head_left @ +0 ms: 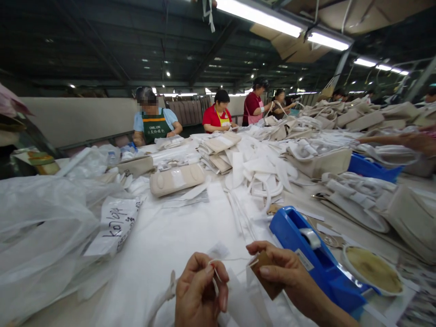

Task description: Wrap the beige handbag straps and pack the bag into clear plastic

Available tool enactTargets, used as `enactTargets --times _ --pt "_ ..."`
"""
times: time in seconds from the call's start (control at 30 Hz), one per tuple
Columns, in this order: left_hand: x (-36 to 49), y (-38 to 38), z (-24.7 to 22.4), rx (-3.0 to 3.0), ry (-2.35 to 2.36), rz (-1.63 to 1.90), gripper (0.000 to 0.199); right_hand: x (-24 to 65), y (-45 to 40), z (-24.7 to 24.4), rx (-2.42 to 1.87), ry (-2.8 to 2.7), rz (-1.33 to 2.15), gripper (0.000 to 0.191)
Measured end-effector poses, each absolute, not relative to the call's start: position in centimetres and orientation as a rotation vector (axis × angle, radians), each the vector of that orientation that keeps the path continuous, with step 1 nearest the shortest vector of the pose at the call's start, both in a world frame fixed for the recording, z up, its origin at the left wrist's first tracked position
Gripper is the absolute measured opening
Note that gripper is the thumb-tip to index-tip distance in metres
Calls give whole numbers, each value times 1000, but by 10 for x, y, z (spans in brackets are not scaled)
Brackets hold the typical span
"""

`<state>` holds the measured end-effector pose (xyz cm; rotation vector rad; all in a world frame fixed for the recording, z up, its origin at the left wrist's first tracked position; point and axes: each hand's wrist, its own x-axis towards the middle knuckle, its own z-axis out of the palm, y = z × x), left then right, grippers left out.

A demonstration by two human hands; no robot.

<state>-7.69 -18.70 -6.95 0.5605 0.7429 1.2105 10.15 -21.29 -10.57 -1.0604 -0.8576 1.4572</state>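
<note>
My left hand [199, 288], low in the middle of the view, is closed with thumb and fingertips pinched on a thin white string [235, 260]. The string stretches across toward my right hand [289, 271]. Between the thumb and fingers of that right hand is a small brown card tag [267, 282], held tilted. White sheet material lies under both hands. A pale strap [162, 297] with a small end piece runs just left of my left hand. Close to my right hand stands a blue tape dispenser [320, 259] with a roll of clear tape [310, 238].
A beige bag [177, 179] lies ahead, with stacked bags [218, 144] behind it. Plastic bags [44, 218] fill the left side. A round yellowish container [373, 269] sits at right. Several co-workers stand across the table; another person's arm [405, 141] reaches in from the right.
</note>
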Motion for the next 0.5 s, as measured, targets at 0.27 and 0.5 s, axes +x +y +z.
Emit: enactTargets --times 0.27,0.5 --pt "-81 -187 -66 524 776 1221 31 101 -212 -102 -1039 -1064 1546 16" --pt "-75 -189 -81 836 1002 1207 36 103 -215 -103 -1430 -1602 783 6"
